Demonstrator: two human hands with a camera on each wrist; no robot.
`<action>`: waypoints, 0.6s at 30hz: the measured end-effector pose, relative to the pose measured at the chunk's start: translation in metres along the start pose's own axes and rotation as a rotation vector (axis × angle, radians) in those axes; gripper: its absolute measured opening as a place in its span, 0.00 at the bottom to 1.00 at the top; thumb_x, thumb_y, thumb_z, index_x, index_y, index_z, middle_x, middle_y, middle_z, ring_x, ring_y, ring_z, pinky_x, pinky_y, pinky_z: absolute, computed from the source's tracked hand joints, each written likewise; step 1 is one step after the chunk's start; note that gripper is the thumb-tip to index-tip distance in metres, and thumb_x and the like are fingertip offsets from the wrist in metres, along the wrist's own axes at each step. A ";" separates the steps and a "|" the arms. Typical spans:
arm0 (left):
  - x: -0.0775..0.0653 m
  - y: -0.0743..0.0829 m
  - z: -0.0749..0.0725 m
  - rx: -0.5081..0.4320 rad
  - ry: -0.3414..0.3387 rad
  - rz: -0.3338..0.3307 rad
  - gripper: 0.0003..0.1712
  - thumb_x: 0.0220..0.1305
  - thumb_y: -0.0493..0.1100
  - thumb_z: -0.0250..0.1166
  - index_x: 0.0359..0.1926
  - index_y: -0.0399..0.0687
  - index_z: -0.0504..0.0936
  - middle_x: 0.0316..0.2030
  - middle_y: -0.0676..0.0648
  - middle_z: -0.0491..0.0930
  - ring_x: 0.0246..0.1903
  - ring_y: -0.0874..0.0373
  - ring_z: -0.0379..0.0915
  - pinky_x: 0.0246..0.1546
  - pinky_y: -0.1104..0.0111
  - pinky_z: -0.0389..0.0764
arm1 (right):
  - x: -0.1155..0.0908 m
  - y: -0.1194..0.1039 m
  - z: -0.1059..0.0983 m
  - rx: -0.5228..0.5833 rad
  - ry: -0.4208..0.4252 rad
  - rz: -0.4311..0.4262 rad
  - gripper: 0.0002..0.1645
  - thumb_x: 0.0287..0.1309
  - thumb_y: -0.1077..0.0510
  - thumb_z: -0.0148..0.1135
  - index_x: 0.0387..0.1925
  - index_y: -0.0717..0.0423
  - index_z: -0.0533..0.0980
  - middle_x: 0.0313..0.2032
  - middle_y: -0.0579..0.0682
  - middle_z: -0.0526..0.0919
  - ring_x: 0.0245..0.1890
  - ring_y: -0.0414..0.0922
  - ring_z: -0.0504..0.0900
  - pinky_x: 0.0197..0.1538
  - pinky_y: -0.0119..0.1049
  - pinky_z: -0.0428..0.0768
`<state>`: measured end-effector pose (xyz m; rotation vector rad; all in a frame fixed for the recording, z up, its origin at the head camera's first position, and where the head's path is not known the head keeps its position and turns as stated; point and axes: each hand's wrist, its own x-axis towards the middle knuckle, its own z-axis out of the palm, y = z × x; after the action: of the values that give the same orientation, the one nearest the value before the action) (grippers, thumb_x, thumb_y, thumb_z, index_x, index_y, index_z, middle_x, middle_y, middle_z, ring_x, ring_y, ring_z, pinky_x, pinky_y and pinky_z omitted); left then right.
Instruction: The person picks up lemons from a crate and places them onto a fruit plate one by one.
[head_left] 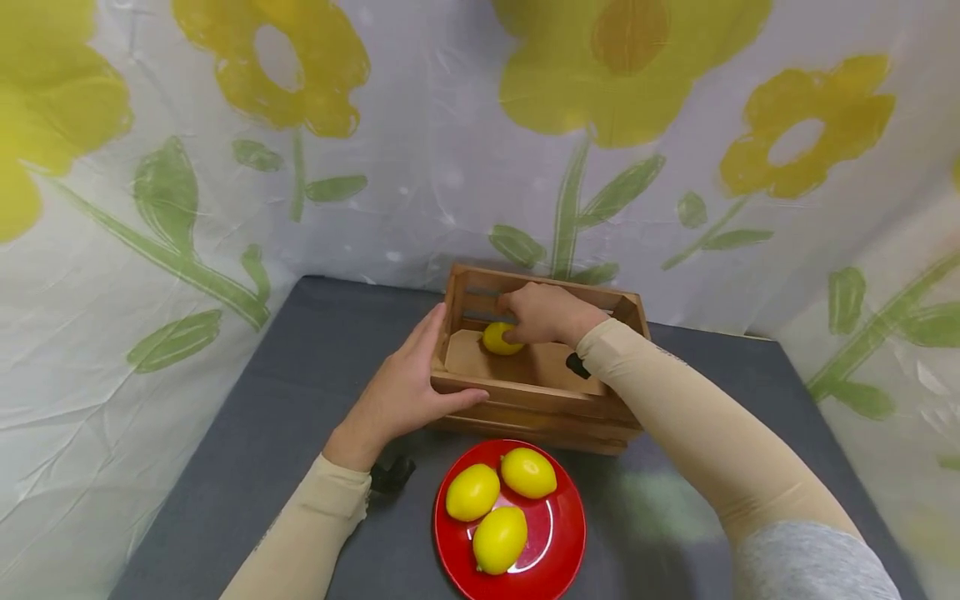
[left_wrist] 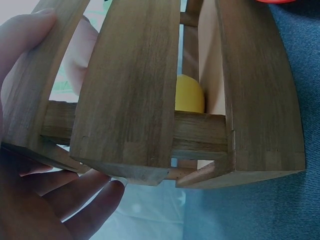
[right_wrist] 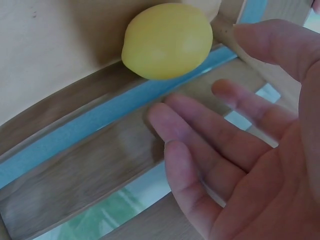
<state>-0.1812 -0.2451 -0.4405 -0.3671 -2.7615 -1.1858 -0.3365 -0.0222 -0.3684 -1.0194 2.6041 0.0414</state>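
A yellow lemon (head_left: 500, 339) lies inside a slatted wooden crate (head_left: 517, 392), towards its left end. My right hand (head_left: 546, 313) reaches into the crate above that lemon. In the right wrist view, its fingers are loosely spread beside the lemon (right_wrist: 167, 41), apart from it, and the palm holds nothing. My left hand (head_left: 408, 383) rests against the crate's near left corner, thumb along the front and fairly straight fingers along the left end. Through the slats in the left wrist view, part of the lemon (left_wrist: 189, 95) shows.
In front of the crate stands a red plate (head_left: 551, 567) bearing three lemons (head_left: 500, 540). Both stand on a dark table (head_left: 300, 375). A white curtain (head_left: 420, 167) with painted yellow flowers hangs behind the table and at its sides.
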 end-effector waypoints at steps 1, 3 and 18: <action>-0.001 0.000 0.001 -0.001 -0.004 -0.002 0.77 0.54 0.81 0.74 0.89 0.60 0.39 0.89 0.52 0.43 0.83 0.45 0.58 0.77 0.43 0.71 | 0.001 0.000 0.001 0.003 -0.008 0.000 0.34 0.72 0.44 0.68 0.74 0.50 0.75 0.68 0.52 0.84 0.60 0.51 0.88 0.68 0.51 0.84; -0.001 0.000 0.002 -0.001 -0.006 -0.001 0.77 0.54 0.81 0.74 0.89 0.59 0.39 0.88 0.52 0.43 0.83 0.45 0.58 0.77 0.44 0.71 | 0.002 -0.001 0.003 0.001 -0.017 -0.001 0.35 0.72 0.44 0.68 0.75 0.50 0.75 0.68 0.52 0.84 0.62 0.51 0.87 0.68 0.51 0.84; 0.002 0.004 0.007 -0.006 0.001 0.016 0.77 0.55 0.78 0.76 0.89 0.55 0.41 0.88 0.50 0.44 0.83 0.44 0.59 0.78 0.44 0.71 | 0.011 0.002 0.013 0.003 -0.030 0.033 0.33 0.70 0.44 0.70 0.72 0.47 0.77 0.68 0.51 0.84 0.63 0.52 0.86 0.68 0.51 0.83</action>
<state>-0.1820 -0.2367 -0.4421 -0.3884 -2.7495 -1.1907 -0.3415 -0.0258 -0.3846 -0.9675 2.5925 0.0602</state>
